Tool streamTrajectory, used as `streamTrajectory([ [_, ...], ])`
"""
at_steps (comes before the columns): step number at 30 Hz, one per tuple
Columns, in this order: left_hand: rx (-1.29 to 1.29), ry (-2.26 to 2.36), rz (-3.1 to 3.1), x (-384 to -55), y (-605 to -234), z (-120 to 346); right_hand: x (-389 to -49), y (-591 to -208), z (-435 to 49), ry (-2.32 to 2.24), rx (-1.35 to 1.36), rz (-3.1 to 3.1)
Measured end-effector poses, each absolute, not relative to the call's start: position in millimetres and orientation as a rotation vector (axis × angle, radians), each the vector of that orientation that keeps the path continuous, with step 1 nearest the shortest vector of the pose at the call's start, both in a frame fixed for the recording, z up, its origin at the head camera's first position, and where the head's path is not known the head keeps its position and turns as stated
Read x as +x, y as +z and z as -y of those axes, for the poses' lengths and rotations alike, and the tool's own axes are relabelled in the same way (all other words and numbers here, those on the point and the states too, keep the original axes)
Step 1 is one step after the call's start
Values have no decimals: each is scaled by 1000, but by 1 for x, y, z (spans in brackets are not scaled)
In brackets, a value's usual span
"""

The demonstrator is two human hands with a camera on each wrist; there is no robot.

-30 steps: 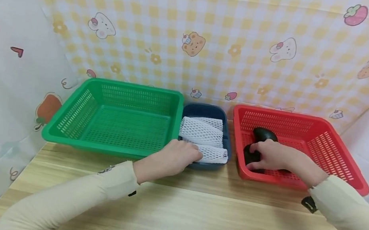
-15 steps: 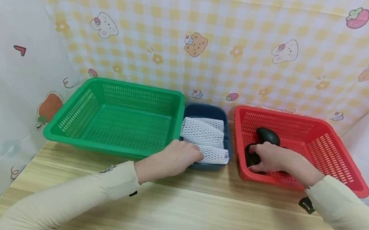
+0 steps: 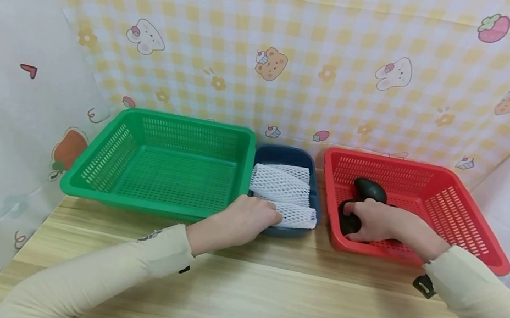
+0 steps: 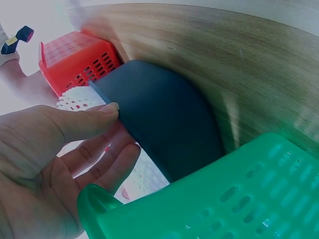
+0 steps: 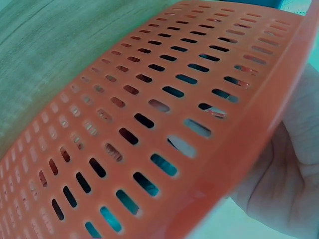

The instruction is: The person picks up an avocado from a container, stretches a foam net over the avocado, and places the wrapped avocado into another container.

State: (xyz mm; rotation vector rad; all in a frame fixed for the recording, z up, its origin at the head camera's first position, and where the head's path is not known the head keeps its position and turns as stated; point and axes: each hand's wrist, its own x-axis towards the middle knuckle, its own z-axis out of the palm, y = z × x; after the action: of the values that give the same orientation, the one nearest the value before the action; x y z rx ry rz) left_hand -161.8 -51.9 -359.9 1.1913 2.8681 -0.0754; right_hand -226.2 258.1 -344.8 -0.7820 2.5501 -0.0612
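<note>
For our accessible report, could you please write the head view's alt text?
A person's right hand grips a dark, avocado-like fruit in a red basket, a second fruit behind. The left hand holds the near edge of a blue bin of white foam nets. A green basket stands to its left.

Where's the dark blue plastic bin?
In the head view, the dark blue plastic bin is just right of centre, between the green slotted plastic basket and the red slotted plastic basket.
</note>
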Motion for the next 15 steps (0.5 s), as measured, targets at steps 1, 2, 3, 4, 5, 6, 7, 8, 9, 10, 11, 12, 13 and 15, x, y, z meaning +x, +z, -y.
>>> streamTrajectory([
  [1,1191,-78,-2867,-162,-360,52,-226,-344,-259,-68,-791,-2552],
  [2,1188,-80,-2866,-162,-360,52,-226,-343,-260,-76,-795,-2553],
  [3,1186,-81,-2864,-162,-360,52,-225,-341,-260,-82,-804,-2554],
  [4,1182,-82,-2862,-162,-360,52,-225,-340,-261,-85,-806,-2558],
  [5,1180,-84,-2861,-162,-360,52,-224,-338,-261,-89,-816,-2560],
  [6,1177,-86,-2861,-162,-360,52,-224,-337,-262,-89,-813,-2564],
  [7,1174,-86,-2860,-162,-361,52,-223,-335,-262,-90,-812,-2567],
  [8,1172,-85,-2860,-162,-361,52,-223,-334,-263,-89,-804,-2571],
  [9,1172,-85,-2861,-162,-360,52,-222,-332,-263,-88,-804,-2575],
  [10,1172,-86,-2862,-162,-360,52,-221,-331,-263,-88,-799,-2579],
  [11,1174,-86,-2862,-162,-360,52,-220,-329,-264,-91,-801,-2580],
  [12,1175,-86,-2862,-162,-360,52,-219,-328,-264,-93,-792,-2584],
  [13,1176,-86,-2862,-162,-360,52,-218,-327,-264,-97,-789,-2588],
  [15,1178,-88,-2861,-162,-360,52,-217,-325,-265,-101,-782,-2598],
])
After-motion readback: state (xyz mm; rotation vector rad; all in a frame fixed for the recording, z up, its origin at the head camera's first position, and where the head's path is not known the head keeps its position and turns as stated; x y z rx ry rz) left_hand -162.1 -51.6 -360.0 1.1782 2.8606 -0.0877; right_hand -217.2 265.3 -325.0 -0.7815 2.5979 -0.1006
